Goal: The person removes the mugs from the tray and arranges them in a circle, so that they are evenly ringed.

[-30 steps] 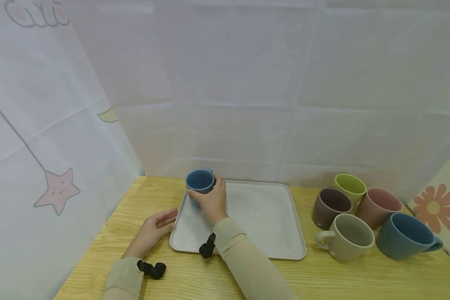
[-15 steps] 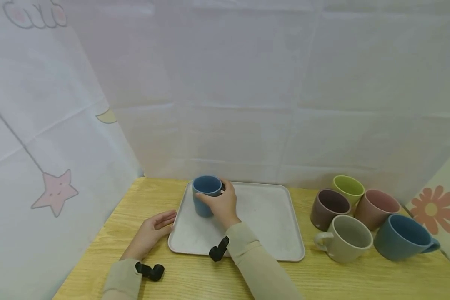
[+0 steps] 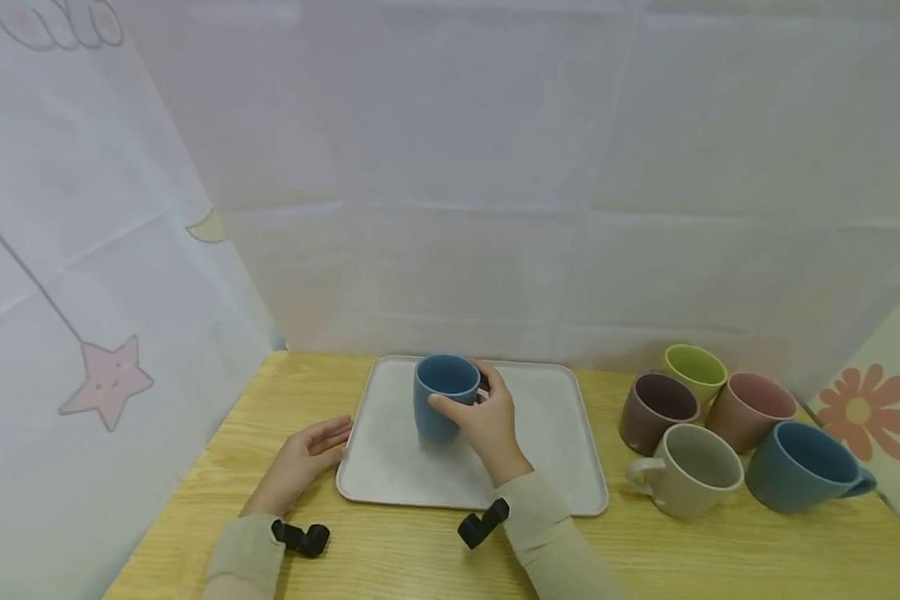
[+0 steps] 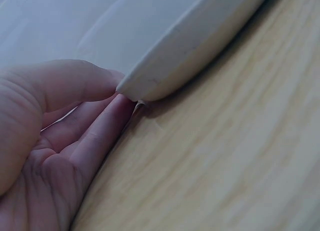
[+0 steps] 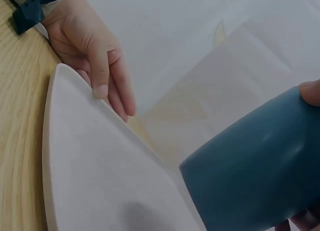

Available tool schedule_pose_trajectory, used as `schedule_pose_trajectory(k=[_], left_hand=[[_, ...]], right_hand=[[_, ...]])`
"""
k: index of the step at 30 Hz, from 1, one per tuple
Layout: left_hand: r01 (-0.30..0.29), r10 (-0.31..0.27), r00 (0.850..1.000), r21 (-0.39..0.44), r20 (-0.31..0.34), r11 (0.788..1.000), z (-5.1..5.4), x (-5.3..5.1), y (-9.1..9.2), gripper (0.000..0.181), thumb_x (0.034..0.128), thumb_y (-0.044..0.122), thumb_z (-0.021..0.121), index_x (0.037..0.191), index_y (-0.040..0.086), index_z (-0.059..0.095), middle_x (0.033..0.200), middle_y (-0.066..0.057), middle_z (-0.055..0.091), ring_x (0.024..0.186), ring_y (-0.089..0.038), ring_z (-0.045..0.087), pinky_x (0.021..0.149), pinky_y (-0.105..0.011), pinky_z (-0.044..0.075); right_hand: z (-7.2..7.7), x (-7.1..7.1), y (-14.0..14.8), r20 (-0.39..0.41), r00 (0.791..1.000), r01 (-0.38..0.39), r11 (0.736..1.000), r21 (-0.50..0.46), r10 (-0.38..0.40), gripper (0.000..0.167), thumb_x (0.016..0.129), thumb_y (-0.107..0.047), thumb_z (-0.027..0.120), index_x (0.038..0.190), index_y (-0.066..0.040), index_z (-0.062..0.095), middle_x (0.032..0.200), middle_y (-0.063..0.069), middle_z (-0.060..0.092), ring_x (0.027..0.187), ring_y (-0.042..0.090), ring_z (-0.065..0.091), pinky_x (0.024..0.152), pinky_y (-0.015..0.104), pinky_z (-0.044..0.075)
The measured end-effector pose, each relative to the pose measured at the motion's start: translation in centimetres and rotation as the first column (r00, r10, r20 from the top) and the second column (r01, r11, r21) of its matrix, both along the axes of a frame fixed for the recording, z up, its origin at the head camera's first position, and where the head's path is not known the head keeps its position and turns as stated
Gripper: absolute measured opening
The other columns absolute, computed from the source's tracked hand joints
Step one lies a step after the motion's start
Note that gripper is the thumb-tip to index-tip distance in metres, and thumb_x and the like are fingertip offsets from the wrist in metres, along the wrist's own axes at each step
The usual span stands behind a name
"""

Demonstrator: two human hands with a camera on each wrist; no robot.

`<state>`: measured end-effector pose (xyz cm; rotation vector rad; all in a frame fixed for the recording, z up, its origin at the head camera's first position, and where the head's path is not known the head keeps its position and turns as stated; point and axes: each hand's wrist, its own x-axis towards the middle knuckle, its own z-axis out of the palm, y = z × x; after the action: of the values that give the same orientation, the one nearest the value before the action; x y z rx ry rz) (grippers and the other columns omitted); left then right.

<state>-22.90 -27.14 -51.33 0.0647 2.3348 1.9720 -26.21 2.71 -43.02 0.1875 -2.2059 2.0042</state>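
Observation:
A blue mug (image 3: 437, 412) stands roughly upright over the middle-left of the white tray (image 3: 405, 483). My right hand (image 3: 487, 421) grips it from the right, thumb at the front near the rim and fingers by the handle behind. In the right wrist view the mug (image 5: 255, 163) looks slightly raised, its shadow on the tray apart from its base. At the tray's left edge is my left hand (image 3: 300, 467). The left wrist view shows its thumb (image 4: 82, 83) on the tray's rim (image 4: 170, 56) and its fingers below, pinching the edge.
Several mugs stand grouped right of the tray: dark purple (image 3: 648, 417), green (image 3: 697, 371), pink (image 3: 746, 412), off-white (image 3: 693, 475) and wide blue (image 3: 795, 471). A white cloth backdrop (image 3: 450, 208) rises directly behind the wooden table (image 3: 390, 550).
My right hand has carried the blue mug rightward and a little nearer, from the tray's back left corner towards its middle. My left hand stays at the tray's left edge.

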Motion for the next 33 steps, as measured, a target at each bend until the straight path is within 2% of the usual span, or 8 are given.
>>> schedule_pose_trajectory(k=[3, 10, 16, 19, 23, 27, 30, 33], left_hand=[[0.001, -0.001, 1.000, -0.009, 0.002, 1.000, 0.4, -0.1, -0.1, 0.061, 0.0970, 0.009, 0.069, 0.152, 0.000, 0.044, 0.149, -0.020, 0.050, 0.137, -0.028, 0.049, 0.097, -0.017, 0.049], [0.008, -0.008, 1.000, 0.002, -0.011, 1.000, 0.4, 0.0, 0.1, 0.059, 0.0985, 0.007, 0.067, 0.152, 0.000, 0.043, 0.151, -0.021, 0.048, 0.140, -0.032, 0.046, 0.097, -0.016, 0.048], [0.016, -0.016, 0.999, -0.006, -0.029, 1.000, 0.2, -0.1, 0.0, 0.058, 0.0978, 0.006, 0.067, 0.151, -0.001, 0.044, 0.148, -0.022, 0.051, 0.137, -0.029, 0.050, 0.097, -0.016, 0.048], [0.012, -0.012, 0.999, -0.014, -0.033, 1.000, 0.3, -0.1, -0.1, 0.057, 0.0975, 0.006, 0.068, 0.150, -0.001, 0.046, 0.147, -0.022, 0.052, 0.137, -0.030, 0.050, 0.096, -0.016, 0.048], [0.003, -0.004, 0.999, -0.027, -0.042, 1.000, 0.5, -0.1, -0.2, 0.057, 0.0974, 0.007, 0.068, 0.150, 0.000, 0.047, 0.146, -0.022, 0.053, 0.134, -0.025, 0.053, 0.096, -0.016, 0.049], [0.000, 0.000, 0.999, -0.016, -0.036, 1.000, 0.4, -0.1, -0.2, 0.058, 0.0971, 0.006, 0.068, 0.150, -0.001, 0.046, 0.147, -0.022, 0.053, 0.131, -0.018, 0.056, 0.096, -0.017, 0.049], [-0.003, 0.002, 1.000, -0.006, -0.026, 1.000, 0.3, -0.1, -0.2, 0.058, 0.0967, 0.006, 0.069, 0.150, 0.000, 0.047, 0.146, -0.021, 0.053, 0.130, -0.017, 0.057, 0.096, -0.018, 0.050], [0.007, -0.007, 1.000, -0.005, -0.024, 1.000, 0.3, 0.0, -0.1, 0.058, 0.0973, 0.006, 0.068, 0.150, -0.001, 0.046, 0.147, -0.022, 0.052, 0.132, -0.021, 0.055, 0.096, -0.018, 0.049]], right_hand=[[1.0, 0.8, 1.8, -0.038, 0.999, -0.003, 1.000, 0.006, 0.003, 0.076, 0.072, -0.023, 0.094, 0.139, -0.015, 0.057, 0.130, 0.007, 0.059, 0.120, 0.027, 0.054, 0.104, 0.051, 0.046], [2.9, 3.1, 5.8, -0.093, 0.995, -0.016, 0.999, 0.045, 0.020, 0.078, 0.071, -0.013, 0.093, 0.140, -0.013, 0.057, 0.133, 0.007, 0.058, 0.121, 0.027, 0.054, 0.108, 0.051, 0.045], [3.8, 4.8, 8.4, -0.121, 0.992, -0.028, 0.996, 0.090, 0.038, 0.081, 0.070, -0.006, 0.093, 0.142, -0.007, 0.055, 0.136, 0.009, 0.058, 0.123, 0.025, 0.055, 0.109, 0.048, 0.045], [4.1, 5.6, 9.3, -0.128, 0.991, -0.009, 0.993, 0.115, 0.024, 0.081, 0.070, -0.005, 0.093, 0.142, -0.008, 0.056, 0.134, 0.009, 0.059, 0.121, 0.024, 0.055, 0.109, 0.047, 0.044], [4.6, 6.7, 10.2, -0.135, 0.991, 0.015, 0.994, 0.112, 0.001, 0.083, 0.069, -0.002, 0.092, 0.143, -0.007, 0.055, 0.134, 0.009, 0.059, 0.120, 0.018, 0.054, 0.109, 0.033, 0.044], [5.4, 7.7, 11.5, -0.172, 0.985, 0.020, 0.995, 0.097, -0.004, 0.084, 0.068, 0.006, 0.090, 0.143, 0.000, 0.053, 0.135, 0.011, 0.058, 0.119, 0.009, 0.055, 0.103, 0.016, 0.043], [5.9, 8.3, 13.1, -0.231, 0.973, 0.018, 0.995, 0.097, 0.005, 0.083, 0.066, 0.014, 0.087, 0.141, 0.005, 0.053, 0.133, 0.011, 0.058, 0.117, 0.006, 0.057, 0.100, 0.013, 0.044], [6.3, 8.9, 14.9, -0.288, 0.957, 0.019, 0.995, 0.101, 0.011, 0.081, 0.066, 0.019, 0.084, 0.140, 0.008, 0.052, 0.130, 0.004, 0.060, 0.113, 0.007, 0.060, 0.096, 0.013, 0.048]])
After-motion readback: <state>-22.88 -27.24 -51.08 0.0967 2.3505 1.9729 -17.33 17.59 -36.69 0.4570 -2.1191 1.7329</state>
